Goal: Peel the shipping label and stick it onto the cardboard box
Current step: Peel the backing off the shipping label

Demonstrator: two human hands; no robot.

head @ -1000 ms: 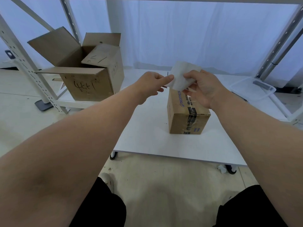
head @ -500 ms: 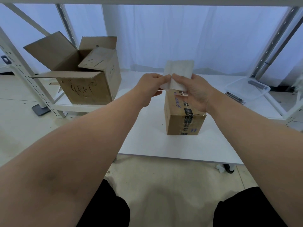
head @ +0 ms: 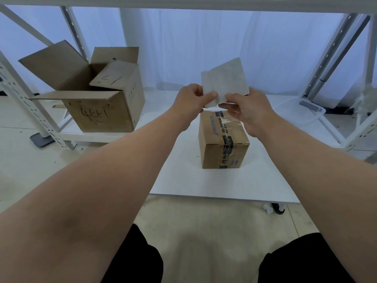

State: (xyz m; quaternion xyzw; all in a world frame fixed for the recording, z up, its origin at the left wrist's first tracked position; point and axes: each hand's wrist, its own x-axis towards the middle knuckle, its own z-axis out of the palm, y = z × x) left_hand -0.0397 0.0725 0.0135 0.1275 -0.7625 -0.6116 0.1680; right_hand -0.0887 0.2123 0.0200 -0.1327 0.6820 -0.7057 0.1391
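Observation:
A white shipping label [head: 225,80] is held upright in the air above the far end of a small taped cardboard box [head: 223,139]. My left hand [head: 192,99] pinches the label's lower left corner between thumb and fingers. Just to its right, my right hand [head: 245,110] pinches the lower edge. The box stands closed on a low white table [head: 214,182], with a printed logo and dark tape along its top. Whether the backing has come off the label, I cannot tell.
A large open cardboard box [head: 98,99] with handwriting on its side stands on a white shelf at the left. A clear plastic tray [head: 299,109] lies at the right. Metal rack uprights [head: 334,56] stand at both sides. My knees show at the bottom.
The label has swung from tilted down over the box to upright and higher. Both hands have shifted their pinch to its lower edge.

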